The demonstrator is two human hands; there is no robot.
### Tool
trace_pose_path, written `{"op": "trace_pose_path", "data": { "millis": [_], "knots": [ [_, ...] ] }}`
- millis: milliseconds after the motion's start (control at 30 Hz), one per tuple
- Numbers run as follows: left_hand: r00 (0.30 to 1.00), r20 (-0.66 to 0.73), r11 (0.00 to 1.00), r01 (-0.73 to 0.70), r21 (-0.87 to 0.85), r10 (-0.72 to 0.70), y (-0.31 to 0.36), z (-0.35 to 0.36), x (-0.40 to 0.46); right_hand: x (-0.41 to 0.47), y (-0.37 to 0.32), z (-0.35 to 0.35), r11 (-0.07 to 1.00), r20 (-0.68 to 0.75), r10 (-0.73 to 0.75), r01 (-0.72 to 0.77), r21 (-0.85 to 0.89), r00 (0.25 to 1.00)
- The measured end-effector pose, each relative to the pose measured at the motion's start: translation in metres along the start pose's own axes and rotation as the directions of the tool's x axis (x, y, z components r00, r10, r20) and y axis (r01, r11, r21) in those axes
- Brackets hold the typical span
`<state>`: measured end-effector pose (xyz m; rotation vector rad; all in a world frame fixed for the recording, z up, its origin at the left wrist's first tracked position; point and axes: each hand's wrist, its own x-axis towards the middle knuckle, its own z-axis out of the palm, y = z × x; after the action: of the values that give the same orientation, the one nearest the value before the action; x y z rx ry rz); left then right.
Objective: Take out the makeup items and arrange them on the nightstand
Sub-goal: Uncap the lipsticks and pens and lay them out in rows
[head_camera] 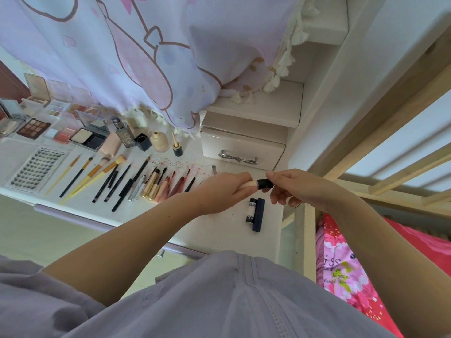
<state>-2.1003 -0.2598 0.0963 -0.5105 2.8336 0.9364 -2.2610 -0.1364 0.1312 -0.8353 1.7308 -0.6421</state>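
Soft lilac zip-front fabric (244, 301) fills my lower view; above it the left hand (227, 189) grips a smooth cream tube (251, 184), mostly hidden in its fingers, while the right hand (292, 186) pinches its matte black cylindrical cap (265, 183). Both hover over the glossy white nightstand top (219, 228), beside two dark lipstick-shaped tubes (255, 214) and a row of slim brushes and pencils (117, 181).

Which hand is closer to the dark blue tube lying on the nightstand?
Right. The right hand hovers just above and to the right of the dark blue tube, pinching the black cap. The left hand sits farther off to its upper left.
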Motion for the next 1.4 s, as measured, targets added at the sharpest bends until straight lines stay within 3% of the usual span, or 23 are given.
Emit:
{"op": "trace_pose_path", "data": {
  "millis": [133, 567, 867, 1067, 1167, 1267, 1400],
  "knots": [
    [1.0, 0.005, 0.999, 0.013, 0.029, -0.014, -0.003, 0.001, 0.0, 0.002, 0.002, 0.002, 0.997, 0.001, -0.072, 0.072, -0.028, 0.997],
    [1.0, 0.005, 0.999, 0.023, 0.028, -0.023, -0.005, 0.001, 0.0, 0.006, 0.003, 0.005, 0.998, 0.016, -0.018, 0.017, 0.057, 1.0],
    [0.999, 0.035, 1.0, 0.011, 0.029, -0.012, -0.009, 0.005, 0.002, 0.008, 0.003, 0.005, 0.999, 0.07, -0.037, 0.04, -0.032, 0.997],
    [0.993, 0.108, 0.995, 0.045, 0.086, -0.054, -0.013, 0.001, 0.002, 0.009, 0.01, -0.005, 0.973, 0.005, -0.081, 0.081, -0.217, 0.997],
    [0.991, 0.094, 0.996, 0.094, 0.003, -0.094, -0.022, 0.001, 0.0, 0.009, 0.026, -0.015, 0.989, -0.047, -0.036, 0.029, -0.147, 0.998],
    [0.99, 0.039, 0.986, 0.138, -0.091, -0.135, -0.029, 0.007, 0.004, 0.01, 0.046, -0.017, 0.999, -0.105, 0.0, 0.005, 0.052, 0.994],
    [0.955, -0.212, 0.973, 0.179, -0.147, -0.208, -0.015, 0.022, 0.017, 0.013, 0.07, -0.002, 0.986, -0.203, 0.038, -0.004, 0.168, 0.979]
  ]
}}
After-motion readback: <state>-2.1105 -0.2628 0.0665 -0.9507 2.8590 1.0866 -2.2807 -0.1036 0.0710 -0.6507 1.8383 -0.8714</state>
